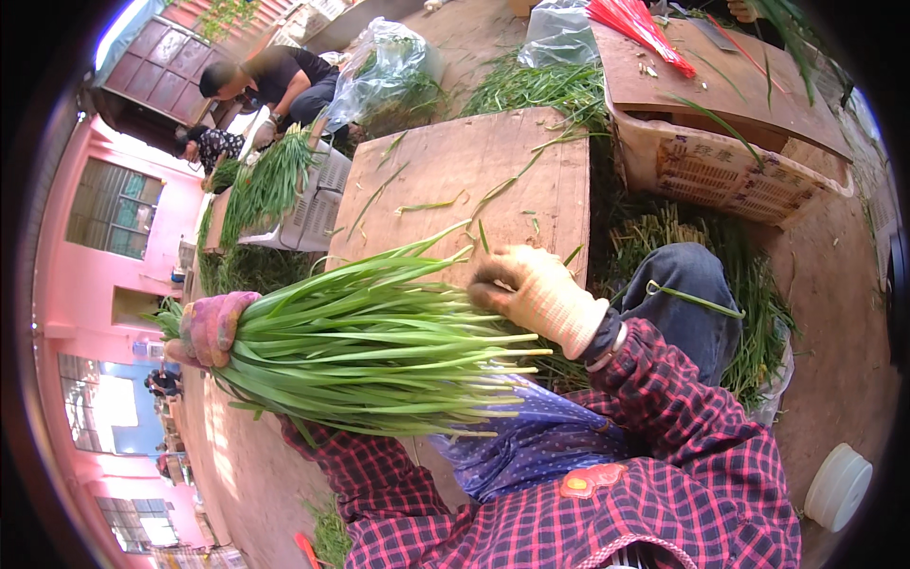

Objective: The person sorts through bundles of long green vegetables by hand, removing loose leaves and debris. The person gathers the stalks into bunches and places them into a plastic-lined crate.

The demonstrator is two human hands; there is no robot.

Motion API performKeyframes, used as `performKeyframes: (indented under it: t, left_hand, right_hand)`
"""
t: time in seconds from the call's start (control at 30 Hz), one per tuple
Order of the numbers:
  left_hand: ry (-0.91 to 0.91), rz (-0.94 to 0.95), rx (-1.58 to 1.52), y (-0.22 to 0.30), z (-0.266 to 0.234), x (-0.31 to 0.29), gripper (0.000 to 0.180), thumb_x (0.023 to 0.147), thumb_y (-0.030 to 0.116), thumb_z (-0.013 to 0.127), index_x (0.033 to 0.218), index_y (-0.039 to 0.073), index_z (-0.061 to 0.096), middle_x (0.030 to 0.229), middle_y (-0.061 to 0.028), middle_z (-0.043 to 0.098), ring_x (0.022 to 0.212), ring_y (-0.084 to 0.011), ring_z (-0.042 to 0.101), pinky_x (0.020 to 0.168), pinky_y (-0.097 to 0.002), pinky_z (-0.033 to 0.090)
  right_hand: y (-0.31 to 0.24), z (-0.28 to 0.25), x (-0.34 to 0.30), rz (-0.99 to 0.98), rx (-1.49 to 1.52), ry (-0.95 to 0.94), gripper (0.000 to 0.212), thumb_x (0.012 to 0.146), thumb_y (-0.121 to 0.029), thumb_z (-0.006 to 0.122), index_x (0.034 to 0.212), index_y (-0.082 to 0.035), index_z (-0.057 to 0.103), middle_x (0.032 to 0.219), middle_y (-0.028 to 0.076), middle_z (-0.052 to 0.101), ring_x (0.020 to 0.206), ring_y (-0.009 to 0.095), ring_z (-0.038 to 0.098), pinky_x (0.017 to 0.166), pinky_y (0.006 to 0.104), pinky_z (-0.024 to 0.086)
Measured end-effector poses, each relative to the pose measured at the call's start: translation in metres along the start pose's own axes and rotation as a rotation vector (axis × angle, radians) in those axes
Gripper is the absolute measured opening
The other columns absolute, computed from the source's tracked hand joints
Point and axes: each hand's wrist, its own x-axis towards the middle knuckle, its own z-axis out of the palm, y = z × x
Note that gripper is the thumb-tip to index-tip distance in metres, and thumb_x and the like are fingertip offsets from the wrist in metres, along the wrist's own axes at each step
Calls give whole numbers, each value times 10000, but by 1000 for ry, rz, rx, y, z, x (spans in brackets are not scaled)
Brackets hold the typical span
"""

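My left hand, in a pink and purple glove, wraps round a thick bundle of garlic chives. The bundle lies sideways above my lap, leaf tips beyond my fist and pale stem ends pointing right. By the upper stem ends is my right hand, in a cream glove with dark-stained fingertips. Its fingers are curled together; anything pinched in them is hidden. Just ahead stands a wooden board with loose leaves scattered on it.
A plastic crate at the right carries another board with red ties. Cut chives are heaped beside my knee. A white bucket stands lower right. At far left, a co-worker bends over chives on a crate.
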Motion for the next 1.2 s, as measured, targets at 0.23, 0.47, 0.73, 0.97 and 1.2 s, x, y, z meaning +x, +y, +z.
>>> performKeyframes:
  t: [0.23, 0.47, 0.73, 0.97, 1.2]
  left_hand:
    - [-43, 1, -84, -20, 5, 1, 283, 957, 286, 599, 722, 148, 524, 593, 30, 581, 576, -102, 580, 681, -289, 522]
    - [69, -66, -251, -94, 74, 5, 306, 979, 295, 559, 727, 131, 503, 592, 6, 565, 536, -128, 565, 624, -314, 534]
    - [226, -267, -263, -81, 29, -7, 343, 1006, 404, 498, 772, 154, 493, 660, 48, 547, 648, -118, 544, 754, -322, 465]
    - [398, -321, 15, -10, -14, -14, 482, 985, 506, 486, 645, 189, 360, 642, 49, 417, 692, -105, 389, 720, -284, 337]
    - [922, -162, 364, -3, -52, -4, 523, 926, 591, 535, 627, 171, 446, 637, -6, 538, 640, -155, 497, 623, -315, 441]
  right_hand:
    - [40, -42, -15, 289, -306, -48, 260, 829, -282, 723, 1037, -127, 699, 950, 110, 693, 925, 292, 659, 808, 386, 525]
    - [-2, -43, 73, -167, 1232, -334, 393, 1020, -296, 486, 1278, -13, 574, 1163, 97, 669, 1053, 152, 617, 915, 320, 495]
    - [1, 52, -16, 446, 1711, -549, 288, 997, -240, 504, 1202, -62, 601, 961, 43, 628, 839, 139, 563, 731, 284, 447]
    - [24, 47, -81, 411, 1269, -444, 209, 977, -191, 520, 1136, -104, 624, 783, -3, 592, 650, 127, 515, 571, 252, 405]
    - [36, 27, -80, 825, 1434, -258, 247, 974, -310, 579, 940, -66, 552, 596, -41, 419, 499, 73, 382, 455, 213, 303]
